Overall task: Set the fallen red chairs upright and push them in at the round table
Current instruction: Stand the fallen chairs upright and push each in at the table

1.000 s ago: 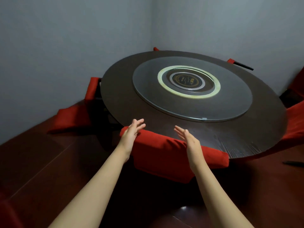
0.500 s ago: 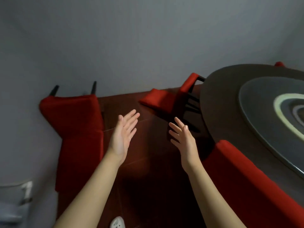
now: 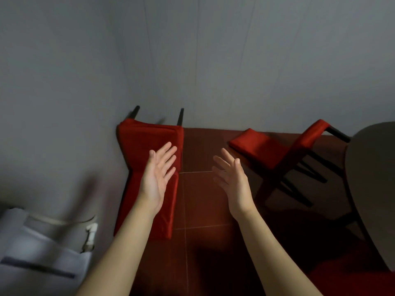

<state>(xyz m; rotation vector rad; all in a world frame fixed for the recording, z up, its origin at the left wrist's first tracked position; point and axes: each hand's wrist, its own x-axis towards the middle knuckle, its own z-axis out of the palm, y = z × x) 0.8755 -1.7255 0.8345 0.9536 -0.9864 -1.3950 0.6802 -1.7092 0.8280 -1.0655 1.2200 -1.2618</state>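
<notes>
Both hands hang released over the dark red tiled floor (image 3: 201, 201), holding nothing. The left hand (image 3: 157, 180) has its fingers straight and close together, palm turned inward. The right hand (image 3: 233, 180) is slack, with its fingers slightly spread. They are apart from each other and touch no chair.

One fallen red chair (image 3: 136, 146) lies flat along the floor's left edge against the grey wall (image 3: 213, 60), its two dark legs pointing up at the wall. The left hand is in front of its upholstery in this view; whether it is near the fabric cannot be told.

A second fallen red chair (image 3: 258, 148) lies tipped at the floor's far edge, just beside the rim of the round counter (image 3: 372, 189), with its dark legs sprawled toward the counter. The right hand is short of it.

A blurred pale object (image 3: 32, 248) with a cable sits at the lower left.
</notes>
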